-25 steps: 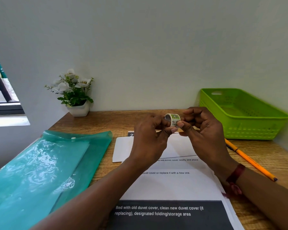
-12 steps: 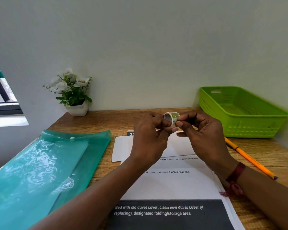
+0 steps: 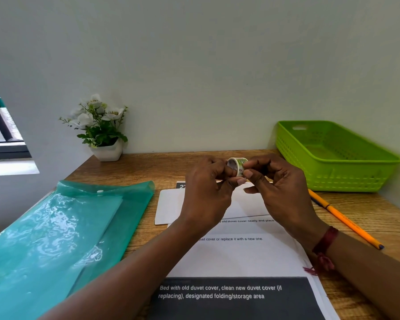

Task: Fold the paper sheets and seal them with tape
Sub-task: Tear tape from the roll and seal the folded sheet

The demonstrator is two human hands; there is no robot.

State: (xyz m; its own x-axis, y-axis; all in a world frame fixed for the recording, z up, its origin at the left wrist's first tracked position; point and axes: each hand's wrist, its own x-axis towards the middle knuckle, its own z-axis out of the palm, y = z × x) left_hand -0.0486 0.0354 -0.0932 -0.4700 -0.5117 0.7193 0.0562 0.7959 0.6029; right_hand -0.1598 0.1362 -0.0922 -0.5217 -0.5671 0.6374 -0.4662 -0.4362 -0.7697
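Above the printed paper sheets [image 3: 240, 257], a small patterned tape roll [image 3: 237, 166] is held between both hands: the left hand [image 3: 206, 195] pinches it, and the right hand [image 3: 280, 192] pinches its outer edge (green print showing).

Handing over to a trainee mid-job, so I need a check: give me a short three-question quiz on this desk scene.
1. True or false: the left hand and right hand both hold the tape roll above the paper sheets.
2. What lies right of the sheets, near the green basket? A) pencil B) scissors C) stapler
3. Fill in: the teal folder lies on the person's ____ side.
Key: 1 true; 2 A; 3 left.
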